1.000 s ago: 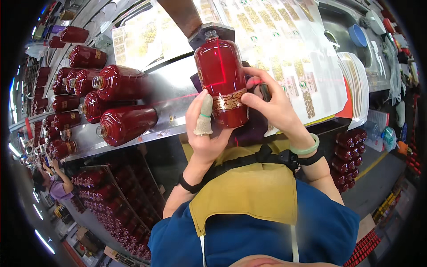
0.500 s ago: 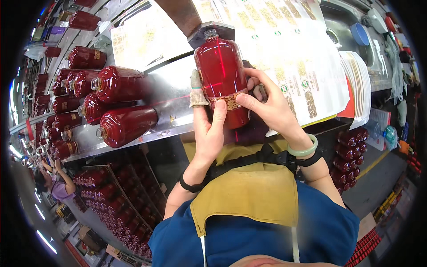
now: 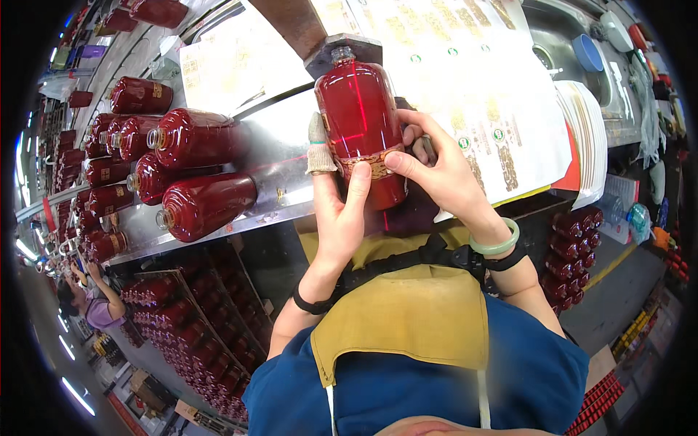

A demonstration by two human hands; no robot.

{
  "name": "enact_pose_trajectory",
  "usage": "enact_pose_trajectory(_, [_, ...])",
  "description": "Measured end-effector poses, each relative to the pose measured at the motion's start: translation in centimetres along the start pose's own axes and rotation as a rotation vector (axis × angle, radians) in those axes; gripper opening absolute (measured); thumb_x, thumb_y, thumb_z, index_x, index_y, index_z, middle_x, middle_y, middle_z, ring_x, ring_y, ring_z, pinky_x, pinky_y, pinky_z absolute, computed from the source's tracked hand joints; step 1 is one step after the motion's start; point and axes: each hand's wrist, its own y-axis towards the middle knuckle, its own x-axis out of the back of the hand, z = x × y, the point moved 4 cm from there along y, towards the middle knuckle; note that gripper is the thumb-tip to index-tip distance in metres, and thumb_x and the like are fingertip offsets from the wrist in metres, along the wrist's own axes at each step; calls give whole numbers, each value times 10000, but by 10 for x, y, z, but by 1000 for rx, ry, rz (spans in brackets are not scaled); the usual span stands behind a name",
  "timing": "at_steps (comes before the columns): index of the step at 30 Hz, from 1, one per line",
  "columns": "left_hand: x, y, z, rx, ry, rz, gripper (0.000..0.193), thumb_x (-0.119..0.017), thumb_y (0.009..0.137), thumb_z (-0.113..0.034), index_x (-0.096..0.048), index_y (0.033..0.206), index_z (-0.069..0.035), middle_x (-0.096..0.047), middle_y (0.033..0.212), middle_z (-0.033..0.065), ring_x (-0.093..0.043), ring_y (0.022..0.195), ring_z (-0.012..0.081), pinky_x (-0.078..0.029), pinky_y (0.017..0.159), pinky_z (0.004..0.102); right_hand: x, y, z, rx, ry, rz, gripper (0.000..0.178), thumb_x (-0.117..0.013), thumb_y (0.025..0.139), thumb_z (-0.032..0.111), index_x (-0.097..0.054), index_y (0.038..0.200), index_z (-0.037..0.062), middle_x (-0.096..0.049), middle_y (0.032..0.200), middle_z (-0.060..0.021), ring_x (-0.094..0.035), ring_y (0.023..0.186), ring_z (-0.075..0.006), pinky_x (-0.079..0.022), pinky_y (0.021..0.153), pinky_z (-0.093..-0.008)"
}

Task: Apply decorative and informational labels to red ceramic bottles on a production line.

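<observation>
A dark red glass bottle (image 3: 360, 102) lies with its clear neck pointing away from me, against a metal block (image 3: 349, 49). A gold patterned label band (image 3: 374, 164) wraps its lower part, and red laser lines cross the glass. My left hand (image 3: 340, 207) grips the bottle's left side, thumb on the band; a cloth cover sheathes one of its fingers. From the right, my right hand (image 3: 436, 163) holds the bottle with its thumb on the band's right part. Its other fingers curl beside the glass, some of them covered.
Several red bottles (image 3: 207, 200) lie on the metal bench at left. Sheets of gold labels (image 3: 502, 109) spread over the right side, near a sink (image 3: 614, 80) with a blue bowl (image 3: 587, 54). Racks of bottles (image 3: 182, 312) stand below. Another person (image 3: 98, 305) works far left.
Both hands stay on the bottle in nearly the same pose. At the upper left, red bottles have shifted along the line.
</observation>
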Motion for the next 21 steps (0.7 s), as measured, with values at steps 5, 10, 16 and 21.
enact_pose_trajectory(5, [0, -1, -2, 25, -32, 13, 693, -515, 1053, -94, -130, 1622, 2, -405, 1541, 162, -475, 1353, 222, -375, 1145, 373, 0, -1, 2, -15, -15, -6, 640, -854, 835, 282, -579, 1336, -7, -504, 897, 24, -429, 762, -71, -385, 670, -240])
enact_pose_trajectory(10, [2, -4, 3, 59, -21, 19, 622, -449, 1093, -149, -153, 1629, -40, -409, 1559, 140, -466, 1380, 211, -369, 1154, 380, -1, 0, 2, -8, -64, -26, 696, -881, 798, 334, -583, 1323, -13, -511, 903, 10, -443, 766, -84, -392, 665, -250])
enact_pose_trajectory(16, [4, -5, 9, 42, -19, -6, 560, -407, 1114, -206, -209, 1608, -32, -441, 1530, 144, -520, 1330, 220, -415, 1122, 391, -2, 0, 1, 4, -89, -44, 747, -889, 773, 389, -581, 1305, -36, -544, 930, -32, -495, 822, -134, -431, 726, -287])
enact_pose_trajectory(21, [7, -5, 9, 83, -102, -22, 531, -378, 1124, -244, -244, 1586, -21, -457, 1513, 155, -532, 1321, 232, -433, 1114, 406, -5, 1, -3, 28, -102, -74, 795, -893, 750, 429, -577, 1300, -51, -566, 945, -67, -534, 886, -178, -454, 794, -321])
